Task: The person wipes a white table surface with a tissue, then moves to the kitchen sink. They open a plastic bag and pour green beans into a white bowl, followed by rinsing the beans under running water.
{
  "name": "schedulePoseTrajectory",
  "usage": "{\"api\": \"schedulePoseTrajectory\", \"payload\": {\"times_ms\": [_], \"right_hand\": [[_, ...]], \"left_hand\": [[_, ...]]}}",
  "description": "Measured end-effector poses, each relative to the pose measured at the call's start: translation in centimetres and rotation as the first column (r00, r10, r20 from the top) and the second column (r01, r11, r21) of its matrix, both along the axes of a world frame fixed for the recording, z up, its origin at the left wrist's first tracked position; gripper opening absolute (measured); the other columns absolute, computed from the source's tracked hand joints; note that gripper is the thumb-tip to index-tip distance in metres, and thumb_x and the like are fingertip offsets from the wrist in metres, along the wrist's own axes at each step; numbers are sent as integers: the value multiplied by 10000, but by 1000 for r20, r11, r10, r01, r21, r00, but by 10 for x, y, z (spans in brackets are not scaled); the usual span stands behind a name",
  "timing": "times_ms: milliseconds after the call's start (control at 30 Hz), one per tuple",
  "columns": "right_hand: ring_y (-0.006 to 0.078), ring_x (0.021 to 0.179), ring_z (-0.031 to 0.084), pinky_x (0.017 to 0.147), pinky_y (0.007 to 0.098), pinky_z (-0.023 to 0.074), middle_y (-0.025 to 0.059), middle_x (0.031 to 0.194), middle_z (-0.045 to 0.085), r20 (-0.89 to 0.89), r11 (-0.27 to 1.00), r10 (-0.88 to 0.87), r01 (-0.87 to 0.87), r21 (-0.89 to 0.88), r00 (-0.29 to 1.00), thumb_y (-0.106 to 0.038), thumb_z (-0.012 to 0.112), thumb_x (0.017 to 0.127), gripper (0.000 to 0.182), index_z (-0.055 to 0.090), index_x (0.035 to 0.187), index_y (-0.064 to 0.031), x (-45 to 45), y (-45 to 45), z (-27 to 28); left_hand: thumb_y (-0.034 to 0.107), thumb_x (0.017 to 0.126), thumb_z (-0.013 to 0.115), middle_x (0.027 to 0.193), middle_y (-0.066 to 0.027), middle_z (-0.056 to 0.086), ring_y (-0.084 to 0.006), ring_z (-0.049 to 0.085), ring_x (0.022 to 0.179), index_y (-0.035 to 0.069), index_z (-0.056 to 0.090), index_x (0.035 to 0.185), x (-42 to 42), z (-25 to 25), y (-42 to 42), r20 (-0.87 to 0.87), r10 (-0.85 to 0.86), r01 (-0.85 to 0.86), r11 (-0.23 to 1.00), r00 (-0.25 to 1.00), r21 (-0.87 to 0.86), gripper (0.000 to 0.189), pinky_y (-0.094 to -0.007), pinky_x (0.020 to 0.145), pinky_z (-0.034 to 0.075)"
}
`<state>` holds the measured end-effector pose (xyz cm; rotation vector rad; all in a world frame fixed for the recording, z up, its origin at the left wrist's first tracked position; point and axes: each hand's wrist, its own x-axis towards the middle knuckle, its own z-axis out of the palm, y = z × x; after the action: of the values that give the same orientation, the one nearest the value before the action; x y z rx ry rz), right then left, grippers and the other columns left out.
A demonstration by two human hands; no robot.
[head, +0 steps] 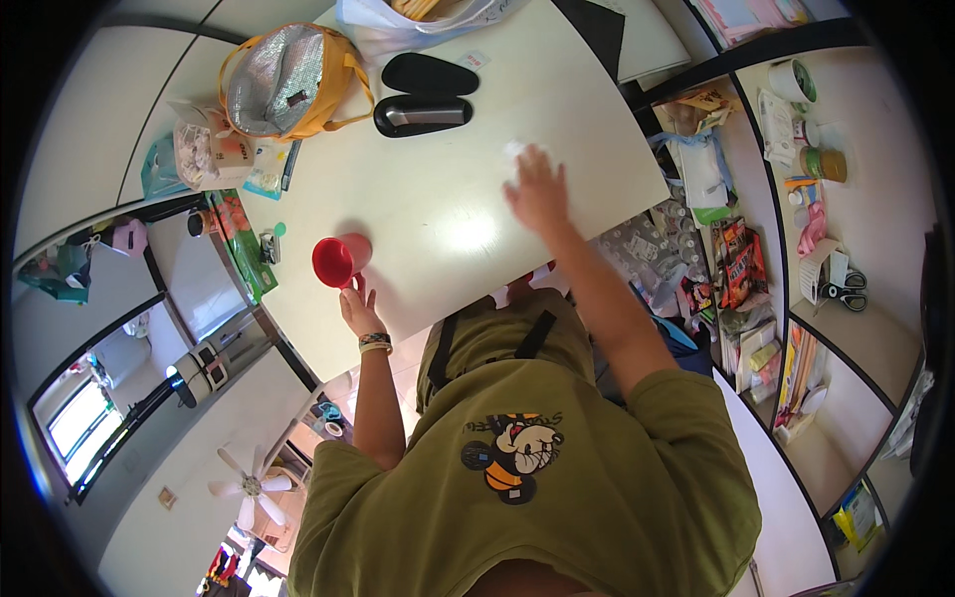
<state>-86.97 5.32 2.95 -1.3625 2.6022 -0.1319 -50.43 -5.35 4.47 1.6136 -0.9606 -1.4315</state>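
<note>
A red mug (342, 260) is at the left of the white table (418, 186), its handle towards me. My left hand (362, 312) has its fingers closed on that handle; whether the mug's base touches the tabletop I cannot tell. Over the right part of the table is my right hand (539, 192), its fingers spread. A small white patch (515, 148) shows just beyond its fingertips, perhaps a tissue or a reflection. Whether anything lies under the palm is hidden.
A yellow insulated bag (328, 89) stands open at the back left, beside an open black case (424, 116) and a plastic bag (433, 26). Packets and a white container (213, 153) line the left edge. Shelves with packages and scissors (847, 289) stand at the right.
</note>
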Motion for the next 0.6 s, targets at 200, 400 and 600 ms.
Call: {"api": "schedulePoseTrajectory", "payload": {"times_ms": [200,400,600], "right_hand": [[366,1270,436,1020,472,386,188,1397,443,120,992,46,-31,-125,992,-222,540,873,441,529,1262,-15,-62,-35,-20],[392,1254,449,1017,440,400,199,1366,478,213,923,256,-173,-345,943,-109,514,846,365,548,1195,-8,-4,-94,-25],[303,1212,454,922,446,439,112,1320,500,15,933,254,-240,-269,967,-211,593,835,397,570,1205,-69,34,-115,-18]], "left_hand": [[327,1008,442,1250,-46,553,-235,550,1193,67,505,1123,4,3,-7,-5,-8,8,1000,1000,-24,292,-400,897,479],[326,1006,446,1185,-29,553,-221,564,1159,70,500,1017,12,3,-22,-13,-50,50,999,999,-19,261,-387,885,487],[314,1011,442,1032,-18,544,-210,552,1167,64,515,1017,23,5,-24,-19,-107,107,994,994,-14,260,-379,894,483]]}}
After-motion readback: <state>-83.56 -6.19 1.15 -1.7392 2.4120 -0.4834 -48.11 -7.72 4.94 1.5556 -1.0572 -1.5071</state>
